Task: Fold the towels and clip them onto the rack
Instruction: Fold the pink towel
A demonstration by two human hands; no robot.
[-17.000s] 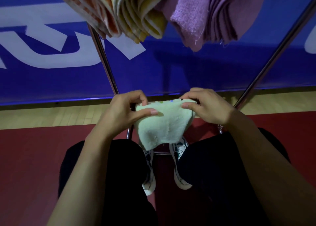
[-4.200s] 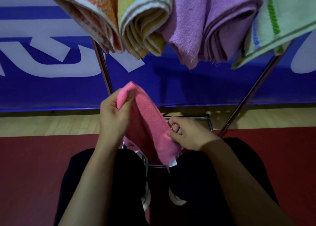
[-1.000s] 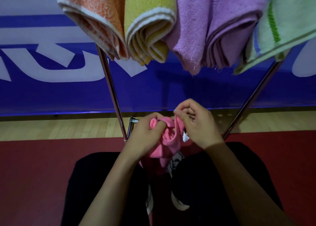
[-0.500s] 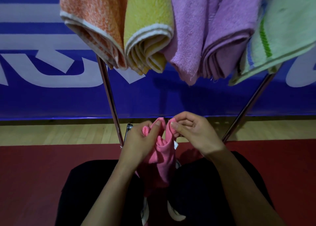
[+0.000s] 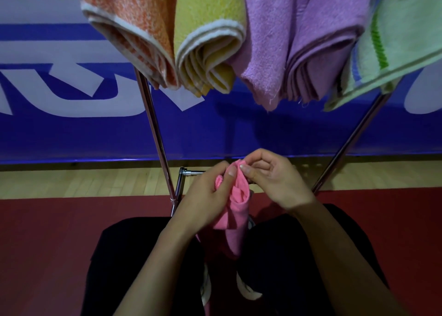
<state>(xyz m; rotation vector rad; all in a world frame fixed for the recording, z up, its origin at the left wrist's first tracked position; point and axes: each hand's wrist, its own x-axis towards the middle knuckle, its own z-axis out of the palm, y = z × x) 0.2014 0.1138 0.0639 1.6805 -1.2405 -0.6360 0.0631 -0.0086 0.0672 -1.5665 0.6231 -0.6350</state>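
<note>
A pink towel (image 5: 233,222) hangs crumpled between my knees, pinched at its top edge by both hands. My left hand (image 5: 203,197) grips its left fold with thumb and fingers. My right hand (image 5: 272,180) pinches the top corner with thumb and forefinger. Above, folded towels hang side by side from the rack: orange (image 5: 129,26), yellow (image 5: 208,36), purple (image 5: 301,40) and pale green (image 5: 397,40). Their clips are out of view above the frame.
Two chrome rack legs slope down, the left leg (image 5: 155,134) and the right leg (image 5: 351,138), with a chrome base bar (image 5: 189,172) between them. A blue banner (image 5: 71,129) stands behind. Wooden floor and red mat lie below.
The pale green towel I held earlier now hangs on the rack. I took up the pink towel, and over the last second my hands gathered its top edge closer together.
</note>
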